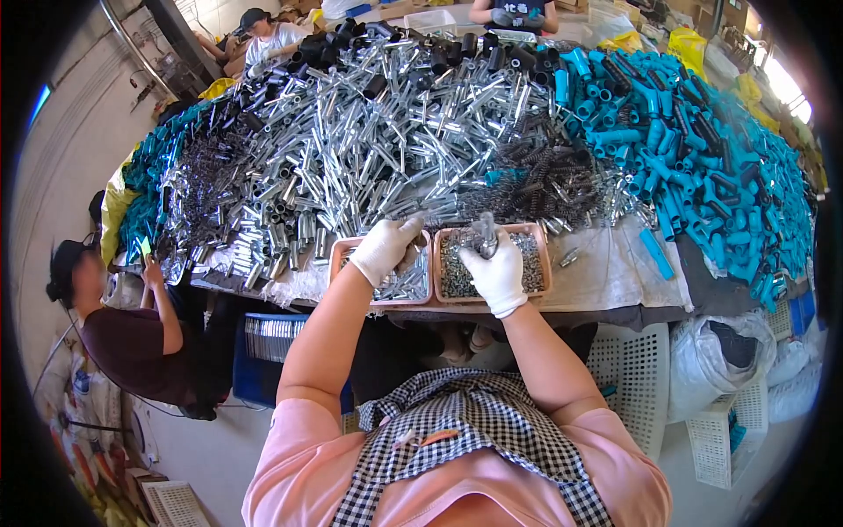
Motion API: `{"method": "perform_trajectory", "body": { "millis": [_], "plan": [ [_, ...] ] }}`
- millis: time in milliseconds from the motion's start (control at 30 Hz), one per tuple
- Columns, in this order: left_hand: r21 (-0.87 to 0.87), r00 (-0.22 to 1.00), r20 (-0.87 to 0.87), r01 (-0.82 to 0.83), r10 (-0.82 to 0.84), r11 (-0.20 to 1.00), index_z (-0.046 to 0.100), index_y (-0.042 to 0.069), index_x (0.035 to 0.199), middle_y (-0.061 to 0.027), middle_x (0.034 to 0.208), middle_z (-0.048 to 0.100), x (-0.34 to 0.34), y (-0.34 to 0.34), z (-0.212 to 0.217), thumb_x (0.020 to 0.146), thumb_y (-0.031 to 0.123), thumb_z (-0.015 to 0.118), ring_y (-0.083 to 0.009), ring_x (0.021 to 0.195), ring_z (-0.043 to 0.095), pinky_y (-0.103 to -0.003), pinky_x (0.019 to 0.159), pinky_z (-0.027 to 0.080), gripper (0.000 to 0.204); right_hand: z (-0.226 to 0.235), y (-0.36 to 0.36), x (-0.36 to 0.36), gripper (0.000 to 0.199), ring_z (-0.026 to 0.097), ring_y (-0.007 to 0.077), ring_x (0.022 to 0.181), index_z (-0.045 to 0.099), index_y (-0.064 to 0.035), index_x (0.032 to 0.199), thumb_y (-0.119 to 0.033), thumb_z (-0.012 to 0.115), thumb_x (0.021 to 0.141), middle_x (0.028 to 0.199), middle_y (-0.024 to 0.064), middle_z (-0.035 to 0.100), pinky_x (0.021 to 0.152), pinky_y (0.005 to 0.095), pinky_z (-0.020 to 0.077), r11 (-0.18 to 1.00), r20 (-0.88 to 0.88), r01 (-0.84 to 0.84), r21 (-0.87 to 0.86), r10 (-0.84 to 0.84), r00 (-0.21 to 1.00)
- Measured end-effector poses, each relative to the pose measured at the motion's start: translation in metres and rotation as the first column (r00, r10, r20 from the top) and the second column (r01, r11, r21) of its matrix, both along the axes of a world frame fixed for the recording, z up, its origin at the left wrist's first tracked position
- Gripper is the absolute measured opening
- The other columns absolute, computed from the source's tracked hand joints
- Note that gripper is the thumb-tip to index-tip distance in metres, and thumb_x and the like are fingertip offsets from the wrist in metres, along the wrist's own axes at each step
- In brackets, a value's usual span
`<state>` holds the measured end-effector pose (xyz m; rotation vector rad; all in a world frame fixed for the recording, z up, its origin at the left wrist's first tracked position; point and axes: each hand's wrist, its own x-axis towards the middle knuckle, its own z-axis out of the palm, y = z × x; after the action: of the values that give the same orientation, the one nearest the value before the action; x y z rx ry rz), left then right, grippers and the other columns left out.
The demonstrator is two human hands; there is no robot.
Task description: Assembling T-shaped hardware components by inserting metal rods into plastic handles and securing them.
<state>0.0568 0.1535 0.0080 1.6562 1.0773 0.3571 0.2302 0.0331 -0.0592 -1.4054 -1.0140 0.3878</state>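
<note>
On the near edge of the bench (645, 314), two pink trays side by side, nearly touching. Left tray (335, 263) holds slim silver pieces; right tray (545, 263) holds a layer of small grey metal bits.

Left hand (382, 250), white glove: over the left tray, fingers pointing to the far side and curled a bit inward. Can't tell if that grip is pinching anything; fingertips blurred, underside hidden. Right hand (494, 272), same glove: over the right tray, thumb and fingers drawn together. Grip looks to be pinching a small cluster of grey metal pieces (485, 230), held up by the tray's far rim. Exact shape too blurred to call.

Behind the trays: large heap of silver tubes (351, 140), loose and pointing every way. Dark springs (544, 167) tangled behind and right of the right tray. Teal handles (676, 132) piled along the right side, some black parts mixed in. More teal parts (140, 211) at far left. Black sleeves (439, 60) along the back. One teal piece (656, 255) lies apart on the pale sheet (606, 283), right of the trays; a small metal part (569, 256) sits closer in.

Below bench level: blue bin (240, 356) left, white perforated crate (650, 360) right, white sack (694, 378) beside it.

Co-worker in a dark shirt (127, 347) at left, pale green item (146, 247) in hand. Two more people (281, 37) (527, 16) across the bench.
</note>
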Motion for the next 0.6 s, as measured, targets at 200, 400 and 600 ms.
{"method": "perform_trajectory", "body": {
  "millis": [200,400,600],
  "plan": [
    [-0.064,0.986,0.14,0.096,-0.086,0.993,0.061,-0.001,0.104,-0.0026,0.068,0.059,-0.012,-0.002,0.003,0.103,0.031,0.05,-0.0094,0.053,0.052,-0.025,0.048,0.041,0.034,0.008,0.001,0.004,0.042,0.068,0.0157,0.081,0.064,-0.0022,0.11,-0.014,0.081,0.073,0.092,0.0069,0.072,0.077,0.0297,0.0529,0.968,-0.199,-0.232,-0.095,0.21,0.957],
    [0.153,0.959,0.264,0.065,-0.104,0.986,0.06,-0.006,0.116,-0.0084,0.096,0.067,-0.004,0.002,0.018,0.095,0.01,0.062,-0.0103,0.081,0.062,-0.024,0.069,0.05,0.027,0.001,-0.003,0.021,0.059,0.061,0.0068,0.07,0.054,-0.0034,0.133,-0.018,0.077,0.081,0.103,0.0101,0.071,0.059,0.0188,0.0465,0.74,-0.579,-0.607,0.291,0.641,0.504],
    [0.925,0.988,-0.096,0.132,-0.117,0.357,0.069,0.006,0.105,-0.0136,0.095,0.07,0.012,0.009,0.018,0.081,0.012,0.069,-0.0324,0.082,0.067,-0.039,0.076,0.053,0.025,0.01,0.005,0.026,0.025,0.053,0.0083,0.053,0.059,-0.0073,0.114,-0.02,0.065,0.092,0.089,0.0084,0.068,0.04,0.0204,0.0356,0.754,-0.816,-0.619,0.218,0.489,0.308]
  ]
}}
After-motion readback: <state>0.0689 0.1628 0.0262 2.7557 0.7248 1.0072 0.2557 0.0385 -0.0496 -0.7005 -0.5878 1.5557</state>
